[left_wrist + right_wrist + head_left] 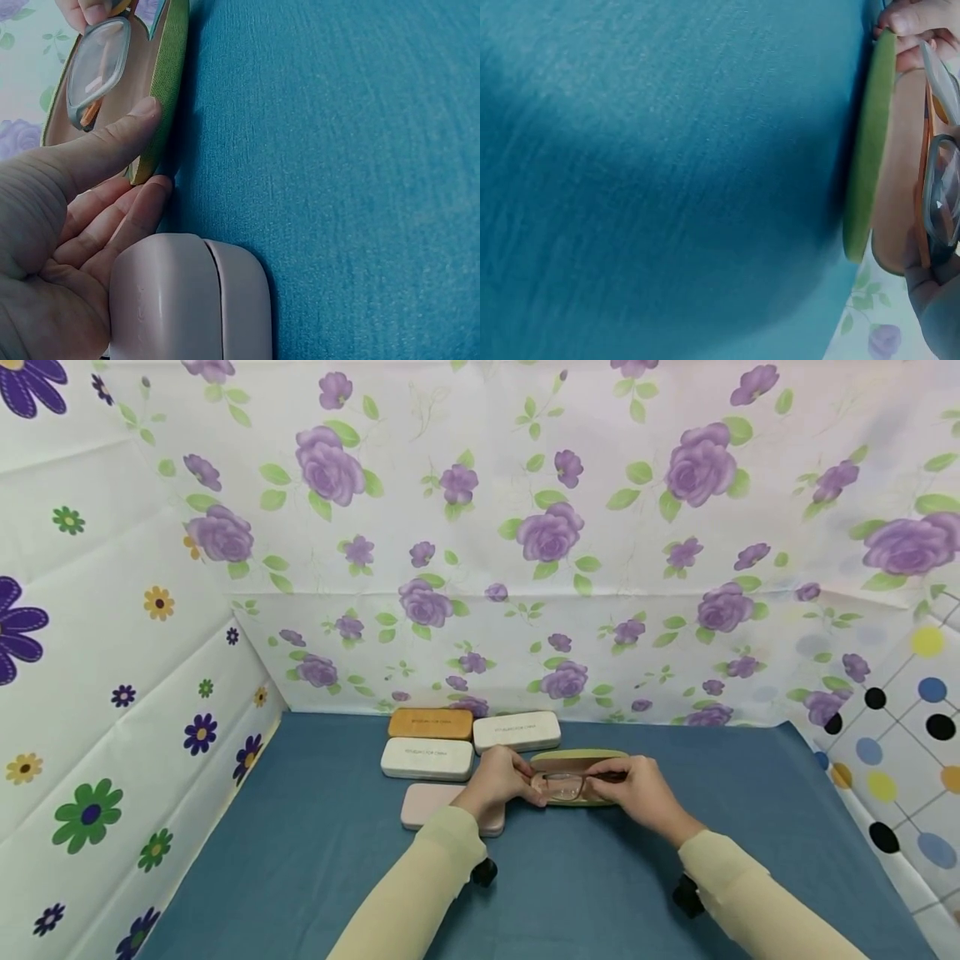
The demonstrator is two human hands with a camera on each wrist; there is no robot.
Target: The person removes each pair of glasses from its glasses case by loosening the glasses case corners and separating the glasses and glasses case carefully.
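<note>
An eyeglass case [573, 757], green outside and pinkish inside, lies with its lid raised. My left hand [501, 777] grips its left end, the thumb over the rim and the fingers beneath in the left wrist view. A pair of eyeglasses [99, 64] with clear lenses and a dark frame is at the case opening. My right hand [637, 789] pinches the eyeglasses at their right side; in the right wrist view an orange-brown temple arm [924, 165] shows beside the lens. Whether the eyeglasses touch the lining, I cannot tell.
A closed pink case [427, 802] sits partly under my left wrist. Behind it are a white case [427, 759], an orange case [430, 723] and another white case [517, 732]. Blue cloth [322, 860] covers the table, with flowered sheets [480, 527] around it.
</note>
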